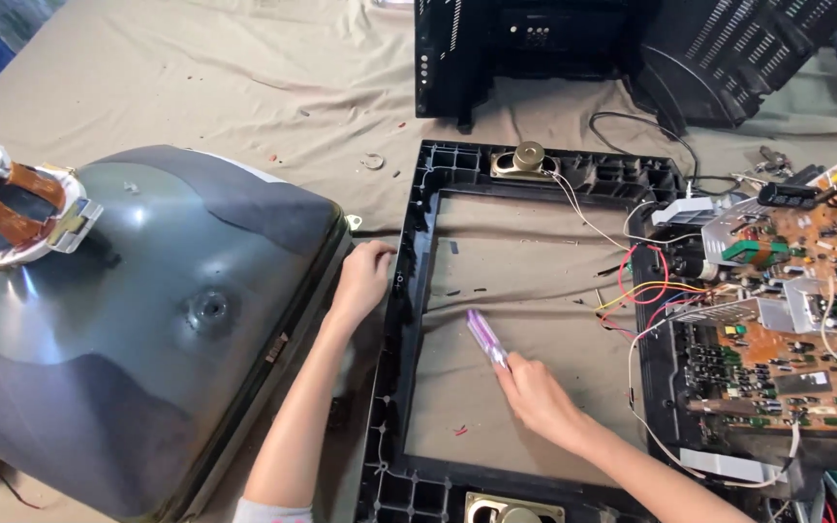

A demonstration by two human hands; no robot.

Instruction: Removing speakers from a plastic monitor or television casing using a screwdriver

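Right hand (535,392) is clenched around a purple screwdriver (486,339), held inside the black plastic frame (409,291); shaft juts up-left from the grip. Left hand (362,276) is rested, curled, against the frame's left edge beside the picture tube (128,329).

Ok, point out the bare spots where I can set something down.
Bare tan cloth lies beyond the grey picture tube. More shows inside the black plastic frame, above the right hand holding a purple-handled tool. The brown circuit board side is crowded with wires.
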